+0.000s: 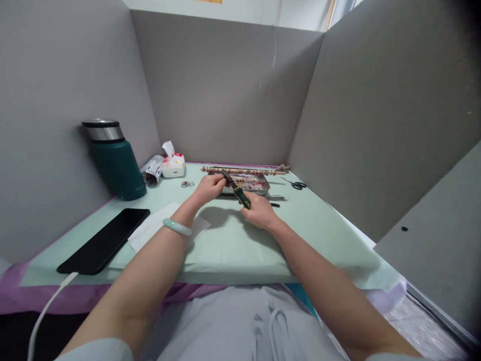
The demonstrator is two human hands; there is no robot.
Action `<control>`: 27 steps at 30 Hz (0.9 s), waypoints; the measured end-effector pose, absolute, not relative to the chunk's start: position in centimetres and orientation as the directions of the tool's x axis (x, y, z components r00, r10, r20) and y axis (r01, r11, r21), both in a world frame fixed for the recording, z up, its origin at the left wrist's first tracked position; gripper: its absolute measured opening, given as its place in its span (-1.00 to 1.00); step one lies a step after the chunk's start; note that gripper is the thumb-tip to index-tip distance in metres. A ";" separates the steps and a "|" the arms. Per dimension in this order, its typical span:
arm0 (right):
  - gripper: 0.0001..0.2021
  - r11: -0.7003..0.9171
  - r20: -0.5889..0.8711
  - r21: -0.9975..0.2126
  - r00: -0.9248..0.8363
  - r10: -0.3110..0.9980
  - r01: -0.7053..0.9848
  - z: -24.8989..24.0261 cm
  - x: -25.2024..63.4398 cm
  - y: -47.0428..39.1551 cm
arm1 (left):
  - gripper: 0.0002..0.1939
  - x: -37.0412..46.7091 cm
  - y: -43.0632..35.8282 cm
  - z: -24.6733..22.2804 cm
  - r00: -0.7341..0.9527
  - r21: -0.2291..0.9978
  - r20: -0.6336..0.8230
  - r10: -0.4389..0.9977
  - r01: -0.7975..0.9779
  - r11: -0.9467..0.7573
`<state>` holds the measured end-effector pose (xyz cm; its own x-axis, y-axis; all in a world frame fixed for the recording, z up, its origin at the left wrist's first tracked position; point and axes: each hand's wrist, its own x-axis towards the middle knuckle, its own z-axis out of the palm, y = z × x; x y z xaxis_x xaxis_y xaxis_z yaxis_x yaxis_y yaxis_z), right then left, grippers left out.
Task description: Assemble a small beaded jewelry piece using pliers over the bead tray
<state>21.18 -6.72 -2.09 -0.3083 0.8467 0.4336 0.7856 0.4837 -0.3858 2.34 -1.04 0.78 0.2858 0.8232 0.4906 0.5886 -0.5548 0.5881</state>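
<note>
Two bare hands are working over a pale green table (319, 235). The right hand (259, 209) is gripping pliers (240, 194) by the green handle, with the fingers wrapping around it, and the metal end is pointing forward and to the left. The left hand (210, 188) is curling its fingers just beside this end; whether they are pinching some small piece, I cannot tell. Also whether the jaws are closing on anything is too small to see.

The pliers are lying in the air before a metal tray (262, 192), where many small beads (252, 181) are resting. A rod (259, 171) is stretching along the back of the tray.

In my judgement, the pliers are stiff and of modest weight, and the handle is offering the safest hold, away from the metal end. The beads are probably light, slippery and easy to scatter, so they are needing a gentle fingertip pinch.
</note>
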 end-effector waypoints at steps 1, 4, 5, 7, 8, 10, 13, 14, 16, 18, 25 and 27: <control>-0.66 0.481 0.433 -0.386 -0.306 0.848 0.787 -2.1 21.2 -6.8 | -0.66 2.3 -1.0 0.8 0.287 0.586 0.491 0.823 0.590 -0.555; -0.66 0.481 0.432 -0.385 -0.307 0.848 0.788 -2.0 21.2 -6.9 | -0.66 2.3 -1.1 0.8 0.290 0.583 0.492 0.821 0.590 -0.558; -0.66 0.480 0.431 -0.384 -0.306 0.849 0.789 -2.0 21.2 -6.9 | -0.65 2.3 -1.1 0.8 0.291 0.585 0.493 0.820 0.587 -0.560; -0.64 0.477 0.436 -0.374 -0.303 0.847 0.795 -2.0 21.1 -7.0 | -0.65 2.3 -1.1 0.9 0.292 0.590 0.501 0.815 0.574 -0.568; -0.63 0.478 0.445 -0.364 -0.301 0.843 0.799 -2.1 21.1 -7.0 | -0.65 2.4 -1.2 0.9 0.290 0.592 0.509 0.810 0.566 -0.574; -0.60 0.480 0.471 -0.339 -0.296 0.831 0.809 -2.2 21.1 -7.0 | -0.65 2.4 -1.3 0.9 0.282 0.591 0.531 0.799 0.552 -0.588; -0.55 0.488 0.498 -0.311 -0.297 0.815 0.816 -2.4 21.1 -6.9 | -0.65 2.4 -1.4 0.9 0.280 0.572 0.562 0.779 0.548 -0.610; -0.54 0.491 0.502 -0.306 -0.300 0.811 0.815 -2.5 21.1 -6.8 | -0.65 2.4 -1.4 0.8 0.282 0.564 0.570 0.772 0.550 -0.617; -0.49 0.500 0.512 -0.297 -0.307 0.803 0.813 -2.7 21.1 -6.7 | -0.65 2.4 -1.4 0.8 0.280 0.549 0.585 0.761 0.554 -0.626; -0.44 0.506 0.531 -0.290 -0.304 0.791 0.812 -2.9 21.1 -6.5 | -0.65 2.4 -1.5 0.8 0.268 0.540 0.599 0.755 0.561 -0.628; -0.39 0.495 0.548 -0.290 -0.281 0.788 0.819 -3.2 21.2 -6.2 | -0.65 2.3 -1.4 0.7 0.269 0.509 0.614 0.742 0.584 -0.632; -0.39 0.485 0.544 -0.289 -0.275 0.792 0.825 -3.2 21.2 -6.2 | -0.65 2.3 -1.4 0.7 0.276 0.497 0.618 0.736 0.588 -0.638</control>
<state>21.18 -6.18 -3.18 -0.2749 0.7925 0.5444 0.8252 0.4851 -0.2893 2.32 -1.44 0.72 0.2761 0.7359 0.6183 0.5875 -0.6383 0.4974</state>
